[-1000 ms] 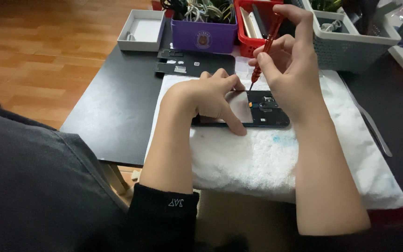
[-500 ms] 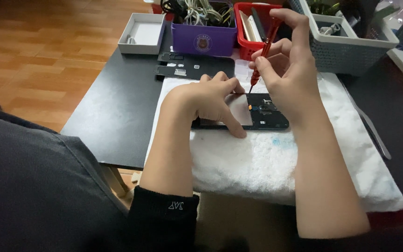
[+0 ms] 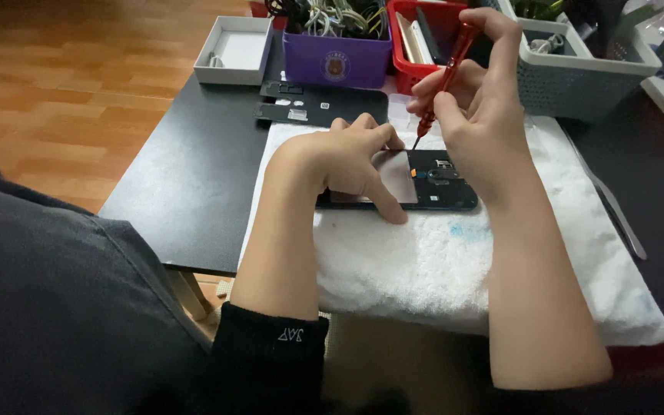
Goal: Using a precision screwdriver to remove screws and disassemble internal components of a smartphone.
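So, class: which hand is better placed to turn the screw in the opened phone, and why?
Right. The right hand grips the red screwdriver, tip down on the opened phone. The left hand lies flat on it, pinning it to the white towel.

The screwdriver (image 3: 446, 77) is red with a dark tip. The opened phone (image 3: 439, 180) is black, with a pale grey panel and small orange spots inside. It lies on a white towel (image 3: 424, 261) faintly stained blue. The tabletop (image 3: 186, 184) is black. Behind stand a purple box (image 3: 337, 55), a red basket (image 3: 409, 46), a grey basket (image 3: 585, 69) and a white tray (image 3: 236, 52).
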